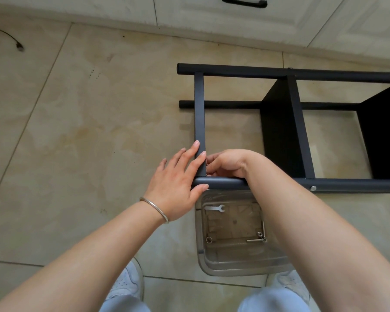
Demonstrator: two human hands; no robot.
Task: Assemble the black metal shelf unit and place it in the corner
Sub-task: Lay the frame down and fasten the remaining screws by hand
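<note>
Now I'm pressing my left hand (178,176), fingers straight, against the shelf frame (291,131) lying on the tiled floor (77,120), while my right hand (225,163) is curling onto the joint beside it, cabinets (234,19) beyond.

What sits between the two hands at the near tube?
In the head view, the black crossbar's lower end stands between left hand and right hand, meeting the near tube.
</note>
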